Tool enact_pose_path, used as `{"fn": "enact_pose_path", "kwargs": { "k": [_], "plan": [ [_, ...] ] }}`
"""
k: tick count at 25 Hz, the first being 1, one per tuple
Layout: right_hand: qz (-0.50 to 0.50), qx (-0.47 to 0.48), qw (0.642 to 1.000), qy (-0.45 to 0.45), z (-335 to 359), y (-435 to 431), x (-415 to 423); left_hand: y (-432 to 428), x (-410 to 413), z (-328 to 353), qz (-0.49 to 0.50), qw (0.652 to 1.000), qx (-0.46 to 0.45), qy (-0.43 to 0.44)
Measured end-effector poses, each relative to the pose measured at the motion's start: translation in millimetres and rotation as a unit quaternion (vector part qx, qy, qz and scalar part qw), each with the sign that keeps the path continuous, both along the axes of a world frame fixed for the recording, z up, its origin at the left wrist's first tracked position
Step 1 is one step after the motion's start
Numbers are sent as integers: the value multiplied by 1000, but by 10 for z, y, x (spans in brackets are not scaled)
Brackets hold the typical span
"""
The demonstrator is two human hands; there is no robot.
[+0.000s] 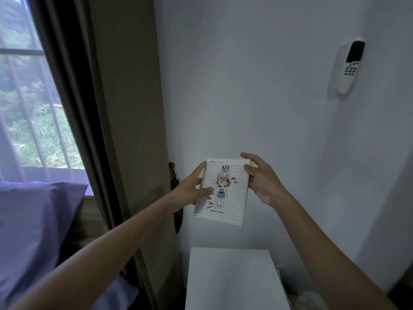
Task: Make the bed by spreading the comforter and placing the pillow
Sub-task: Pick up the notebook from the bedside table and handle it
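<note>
Fingers (248, 170) of both hands pinch a stiff, light, white lined notebook (223, 193); the soft purple pillow (33, 220) needs corner grips.

At your far left you have the pillow (33, 231), in a smooth lavender-purple case, standing propped upright on its edge just below the window. Its top corner reaches toward the curtain beside it. A strip of matching purple bedding (116, 294) shows low down beneath your left forearm.
</note>
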State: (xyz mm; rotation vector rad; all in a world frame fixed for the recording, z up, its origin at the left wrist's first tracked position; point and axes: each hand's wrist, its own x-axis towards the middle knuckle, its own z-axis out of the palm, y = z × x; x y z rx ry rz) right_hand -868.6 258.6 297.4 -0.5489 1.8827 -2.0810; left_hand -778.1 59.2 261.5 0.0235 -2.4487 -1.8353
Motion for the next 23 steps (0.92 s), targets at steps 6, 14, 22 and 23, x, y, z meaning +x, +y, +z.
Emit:
{"fn": "enact_pose_path", "kwargs": {
  "k": [6, 14, 22, 23],
  "plan": [
    [-57, 110, 984, 125, -263, 41, -25, 127, -7, -50, 32, 996, -48, 67],
    [6, 214, 969, 122, -802, 145, 39, 304, -27, -517, 104, 989, -77, 75],
    [65, 314, 945, 62, -2082, 277, -55, 689, -15, -1907, 176, 976, -114, -58],
    [75, 330, 939, 56, -2316, 297, -67, 723, 6, -2139, 176, 975, -109, -81]
  ]
}}
